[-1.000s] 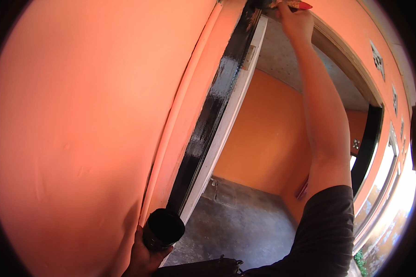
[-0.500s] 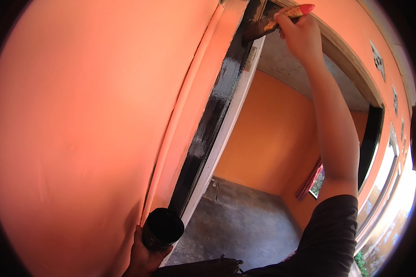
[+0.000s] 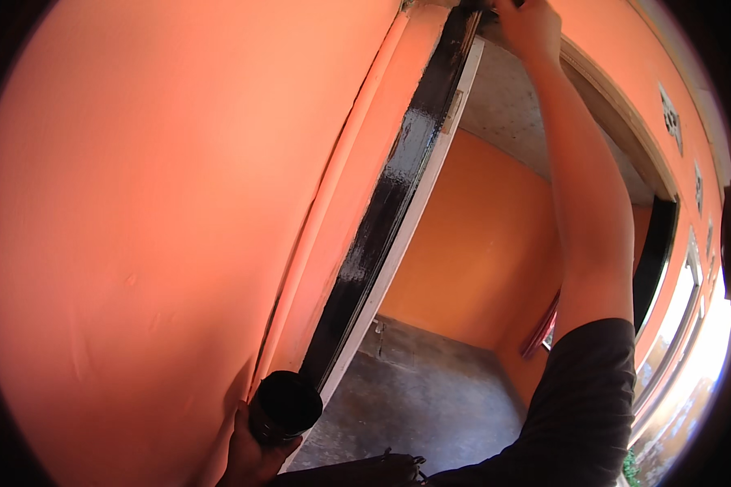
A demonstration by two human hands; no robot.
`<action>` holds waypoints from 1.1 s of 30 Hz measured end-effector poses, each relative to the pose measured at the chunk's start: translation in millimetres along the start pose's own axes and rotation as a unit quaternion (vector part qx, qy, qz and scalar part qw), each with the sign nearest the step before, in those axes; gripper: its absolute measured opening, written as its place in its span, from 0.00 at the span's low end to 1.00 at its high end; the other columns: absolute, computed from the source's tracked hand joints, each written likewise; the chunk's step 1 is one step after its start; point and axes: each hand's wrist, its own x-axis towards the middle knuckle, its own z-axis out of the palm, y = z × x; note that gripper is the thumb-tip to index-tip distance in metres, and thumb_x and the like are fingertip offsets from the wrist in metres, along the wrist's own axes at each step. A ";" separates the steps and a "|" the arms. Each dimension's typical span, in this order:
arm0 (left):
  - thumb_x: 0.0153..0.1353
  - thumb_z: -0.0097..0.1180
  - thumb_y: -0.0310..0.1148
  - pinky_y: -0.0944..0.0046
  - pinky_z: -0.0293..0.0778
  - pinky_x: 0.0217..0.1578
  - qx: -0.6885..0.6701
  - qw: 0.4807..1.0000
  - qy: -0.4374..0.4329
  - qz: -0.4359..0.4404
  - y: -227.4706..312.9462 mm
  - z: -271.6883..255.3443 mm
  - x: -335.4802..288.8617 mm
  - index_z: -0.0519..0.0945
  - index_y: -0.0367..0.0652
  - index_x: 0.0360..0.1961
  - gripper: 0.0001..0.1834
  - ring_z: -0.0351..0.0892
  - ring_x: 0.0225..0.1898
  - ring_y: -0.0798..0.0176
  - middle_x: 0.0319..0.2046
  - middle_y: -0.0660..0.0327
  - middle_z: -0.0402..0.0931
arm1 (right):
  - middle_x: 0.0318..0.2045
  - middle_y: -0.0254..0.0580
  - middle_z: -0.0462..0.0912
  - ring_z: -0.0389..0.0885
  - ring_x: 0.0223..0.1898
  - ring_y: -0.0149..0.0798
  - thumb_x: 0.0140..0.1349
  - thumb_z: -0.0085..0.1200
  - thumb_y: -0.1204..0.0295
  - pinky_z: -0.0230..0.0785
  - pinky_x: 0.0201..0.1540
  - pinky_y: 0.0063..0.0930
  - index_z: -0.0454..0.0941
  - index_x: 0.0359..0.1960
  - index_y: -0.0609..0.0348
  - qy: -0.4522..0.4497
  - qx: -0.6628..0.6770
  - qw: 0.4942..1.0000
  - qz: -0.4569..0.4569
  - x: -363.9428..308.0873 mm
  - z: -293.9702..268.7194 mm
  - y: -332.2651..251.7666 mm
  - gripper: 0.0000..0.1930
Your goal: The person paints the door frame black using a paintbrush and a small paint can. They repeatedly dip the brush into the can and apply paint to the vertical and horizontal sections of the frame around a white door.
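Observation:
Down at the lower left, my left hand (image 3: pixel 248 451) is wrapped round a dark round paint can (image 3: pixel 287 403), its open mouth facing up. My right hand (image 3: pixel 533 31) is raised to the top edge of the picture, fingers closed on a paintbrush (image 3: pixel 481 5); only a dark bit of the brush shows, beside the top of the door frame. The frame's left post (image 3: pixel 398 174) is coated in glossy black paint, shiny and wet-looking. Along the post's inner side runs a pale, unpainted strip (image 3: pixel 418 191).
A salmon-orange wall (image 3: pixel 154 211) fills the left side. The frame's top beam (image 3: pixel 617 105) is bare brownish wood, and its right post (image 3: pixel 656 256) is black. Through the doorway lie a grey floor (image 3: pixel 430 390) and orange inner wall (image 3: pixel 479 252).
My right hand has moved up, taking most of the paintbrush out of the picture. The view has shifted slightly; my left hand still holds the can in nearly the same place.

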 end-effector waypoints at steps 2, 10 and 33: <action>0.68 0.49 0.60 0.48 0.85 0.44 -0.004 1.000 -0.015 -0.005 -0.3 -0.3 1.7 0.71 0.44 0.63 0.34 0.83 0.51 0.51 0.55 0.51 0.79 | 0.23 0.44 0.82 0.82 0.28 0.41 0.61 0.58 0.66 0.73 0.33 0.35 0.78 0.31 0.63 -0.082 -0.018 0.996 -0.017 -25.1 -4.4 9.8 0.11; 0.66 0.33 0.72 0.46 0.82 0.44 0.135 0.985 0.104 -0.005 6.2 14.4 -7.0 0.72 0.59 0.63 0.38 0.78 0.55 0.54 0.57 0.62 0.77 | 0.20 0.38 0.82 0.81 0.24 0.33 0.63 0.58 0.62 0.71 0.30 0.33 0.81 0.32 0.61 -0.170 0.083 0.982 -0.011 -71.9 -49.5 -29.0 0.13; 0.67 0.31 0.71 0.46 0.81 0.45 0.153 0.980 0.123 -0.012 4.4 11.0 -6.0 0.73 0.58 0.62 0.37 0.78 0.55 0.55 0.56 0.62 0.78 | 0.23 0.54 0.82 0.84 0.29 0.49 0.61 0.56 0.67 0.73 0.33 0.42 0.76 0.27 0.67 -0.102 0.025 0.994 0.036 -16.8 -26.4 -18.7 0.13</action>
